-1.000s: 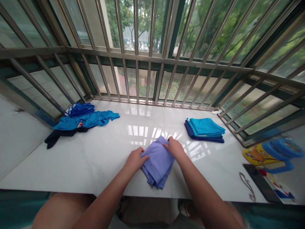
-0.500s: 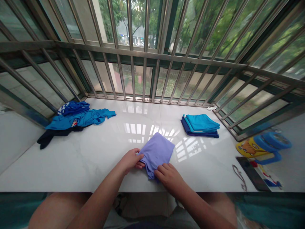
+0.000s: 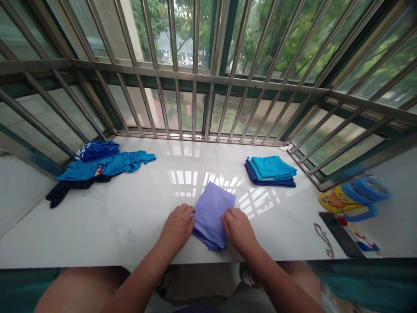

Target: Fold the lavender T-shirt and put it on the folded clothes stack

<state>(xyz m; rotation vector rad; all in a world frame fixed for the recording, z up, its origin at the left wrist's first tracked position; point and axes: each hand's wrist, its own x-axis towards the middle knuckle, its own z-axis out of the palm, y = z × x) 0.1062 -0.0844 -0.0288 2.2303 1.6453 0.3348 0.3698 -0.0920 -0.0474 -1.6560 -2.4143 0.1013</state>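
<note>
A folded purple cloth (image 3: 213,213) lies on the white glossy tabletop (image 3: 130,230) near its front edge. My left hand (image 3: 179,222) pinches the cloth's left edge, fingers curled together. On the other side, my right hand (image 3: 238,227) grips the right edge with closed fingers. The cloth's lower end is bunched in uneven layers between my hands, and its upper corner points toward the window.
Rumpled blue and dark clothes (image 3: 107,167) lie at the left. Folded blue cloths (image 3: 272,169) are stacked at the back right. Farther right are a yellow and blue bottle (image 3: 352,198), a dark phone-like object (image 3: 340,234) and a cord (image 3: 323,240). Metal bars (image 3: 195,79) enclose the window.
My left hand has turned over, its back now up, at the cloth's left edge. My right hand has moved up along the right edge. The lower part of the cloth has shifted and bunched.
</note>
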